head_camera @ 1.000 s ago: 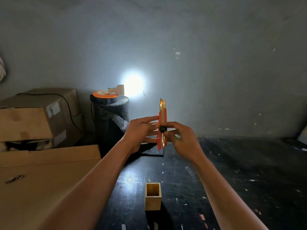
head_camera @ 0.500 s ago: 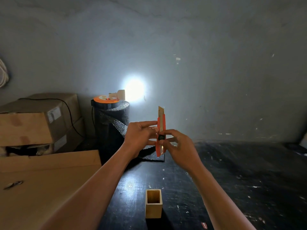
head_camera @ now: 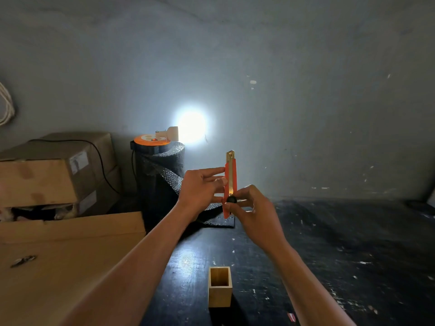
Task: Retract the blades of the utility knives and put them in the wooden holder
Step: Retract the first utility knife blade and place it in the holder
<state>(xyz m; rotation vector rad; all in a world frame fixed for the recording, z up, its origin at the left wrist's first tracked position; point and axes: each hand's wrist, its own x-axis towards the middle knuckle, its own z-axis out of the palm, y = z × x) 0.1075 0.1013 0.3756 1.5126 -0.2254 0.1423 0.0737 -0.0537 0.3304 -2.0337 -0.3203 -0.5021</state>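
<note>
I hold an orange utility knife [head_camera: 231, 175] upright in front of me, above the dark table. My left hand [head_camera: 200, 191] pinches its orange body from the left side. My right hand [head_camera: 254, 212] grips the lower part, with the thumb and fingers at the black slider knob [head_camera: 231, 199]. A short piece of metal still pokes out of the knife's top end. A small square wooden holder [head_camera: 220, 295] stands open-topped on the table below my hands, with nothing visible inside it.
A dark paint-flecked table [head_camera: 329, 255] spreads to the right. Cardboard boxes [head_camera: 58, 175] are stacked at the left, with a flat cardboard sheet [head_camera: 58, 267] nearer. A black bubble-wrap roll [head_camera: 162, 175] carries an orange cable reel [head_camera: 151, 140] and a bright lamp.
The black slider has moved down the knife under my right hand, and less blade shows at the top. Both hands have stayed at about the same spot.
</note>
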